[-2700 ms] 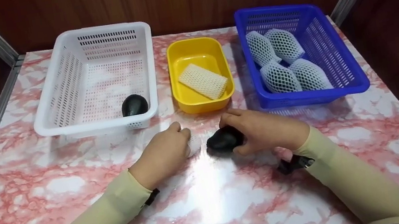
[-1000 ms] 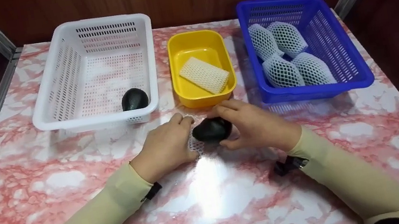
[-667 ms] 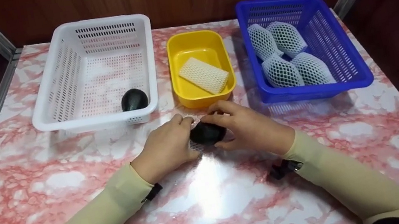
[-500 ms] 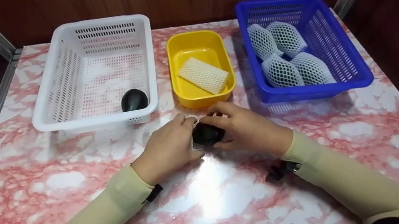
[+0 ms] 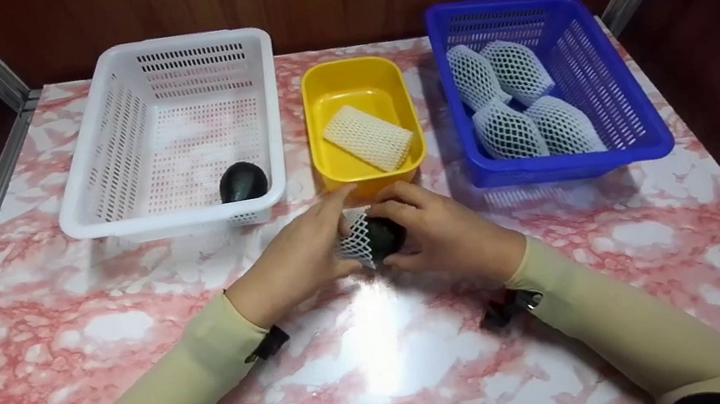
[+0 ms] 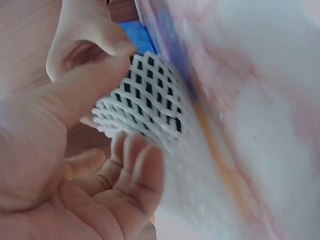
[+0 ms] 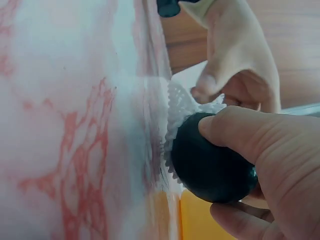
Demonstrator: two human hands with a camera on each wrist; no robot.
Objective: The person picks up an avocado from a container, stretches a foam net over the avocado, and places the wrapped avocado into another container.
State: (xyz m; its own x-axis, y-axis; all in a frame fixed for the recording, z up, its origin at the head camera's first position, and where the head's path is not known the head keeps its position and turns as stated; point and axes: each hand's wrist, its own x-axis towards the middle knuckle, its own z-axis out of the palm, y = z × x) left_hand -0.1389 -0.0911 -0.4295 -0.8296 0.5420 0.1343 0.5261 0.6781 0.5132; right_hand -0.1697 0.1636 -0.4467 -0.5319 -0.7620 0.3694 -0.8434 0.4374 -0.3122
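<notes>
A dark avocado (image 5: 386,235) lies sideways just above the table, its left part inside a white foam net sleeve (image 5: 356,237). My right hand (image 5: 452,230) grips the bare right end, thumb on one side and fingers on the other, as the right wrist view shows on the avocado (image 7: 207,160). At the other end my left hand (image 5: 299,256) holds the sleeve between thumb and curled fingers. In the left wrist view the thumb touches the edge of the net sleeve (image 6: 150,95), with dark skin visible through the mesh. Some left fingertips are hidden behind the net.
At the back left stands a white basket (image 5: 180,217) with one bare avocado (image 5: 242,181). A yellow tub (image 5: 352,64) holds flat foam net sleeves (image 5: 369,137). The blue basket (image 5: 627,91) on the right contains several netted avocados (image 5: 510,131).
My right hand has brought the avocado left into the sleeve, whose mesh now covers its left part. The left hand has shifted slightly left and its index finger has risen.
</notes>
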